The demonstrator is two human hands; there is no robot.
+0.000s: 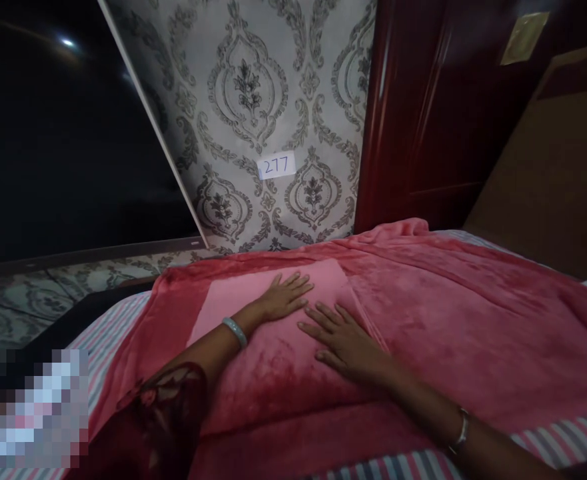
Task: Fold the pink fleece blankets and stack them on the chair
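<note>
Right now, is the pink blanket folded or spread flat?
Partly folded: blanket has a doubled-over layer under left hand and right hand.

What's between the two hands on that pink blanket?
Nothing but bare blanket: the head view shows a narrow strip of pink fabric separating the left hand from the right hand.

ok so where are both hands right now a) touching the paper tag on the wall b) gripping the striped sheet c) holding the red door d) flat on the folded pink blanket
d: the left hand and right hand both lie palm down, fingers spread, on the folded pink blanket, gripping nothing.
</note>
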